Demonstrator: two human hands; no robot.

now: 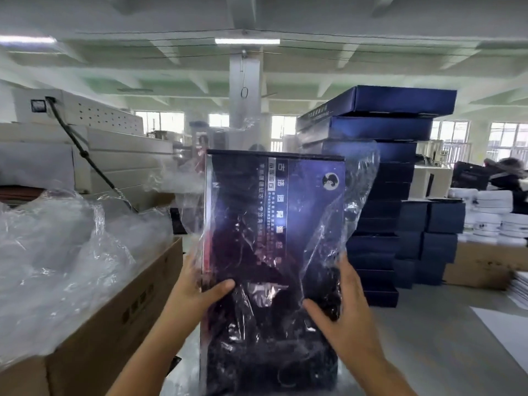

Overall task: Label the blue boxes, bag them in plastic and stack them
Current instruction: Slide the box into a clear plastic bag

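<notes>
A flat blue box (pixel 303 201) with white print stands upright in front of me, inside a clear plastic bag (pixel 354 195) whose loose mouth rises above its top edge. My left hand (pixel 197 284) grips the box's left edge through the plastic, thumb across the front. On the right edge my right hand (pixel 340 295) holds it the same way. Behind it on the table, a tall stack of blue boxes (pixel 383 155) rises above head height.
A cardboard carton (pixel 114 318) full of clear plastic bags (pixel 57 252) stands at my left. White machines (pixel 94 144) sit behind it. Smaller dark boxes (pixel 434 241), white round items (pixel 491 218) and a brown carton (pixel 480 267) lie at right. A person (pixel 508 178) works far right.
</notes>
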